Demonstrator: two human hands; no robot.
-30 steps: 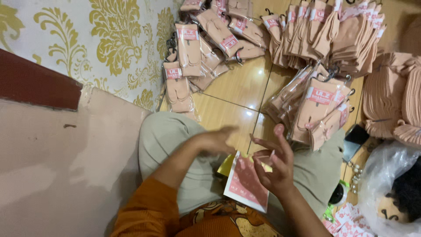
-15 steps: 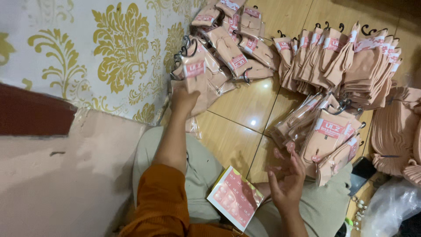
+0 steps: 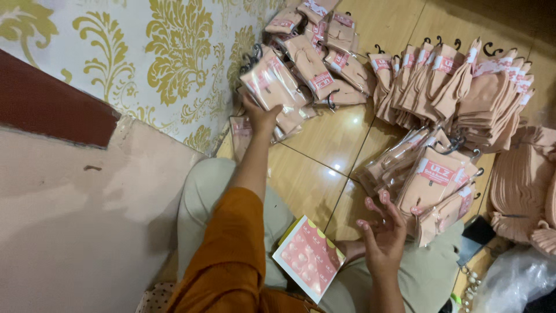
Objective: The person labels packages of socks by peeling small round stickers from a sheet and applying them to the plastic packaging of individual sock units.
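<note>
My left hand point(image 3: 259, 115) reaches forward to the wall and grips a peach sock pack point(image 3: 270, 84) with a black hook, lifted off a small stack point(image 3: 249, 130) by the wall. My right hand point(image 3: 383, 232) hovers open above my lap, fingers spread, holding nothing. It is close to a pile of bagged peach socks point(image 3: 431, 177) with red labels. A pink-and-yellow card booklet point(image 3: 308, 257) lies on my knee between my arms.
More packed socks point(image 3: 315, 55) lie against the patterned wall point(image 3: 168, 58). A row of unbagged socks on hooks point(image 3: 463, 87) fans across the tiled floor point(image 3: 324, 145). Folded peach fabric point(image 3: 524, 185) sits at right, a plastic bag point(image 3: 512, 284) at bottom right.
My left hand left my lap, stretched out to the stack by the wall and took hold of a sock pack. My right hand opened and moved off the booklet.
</note>
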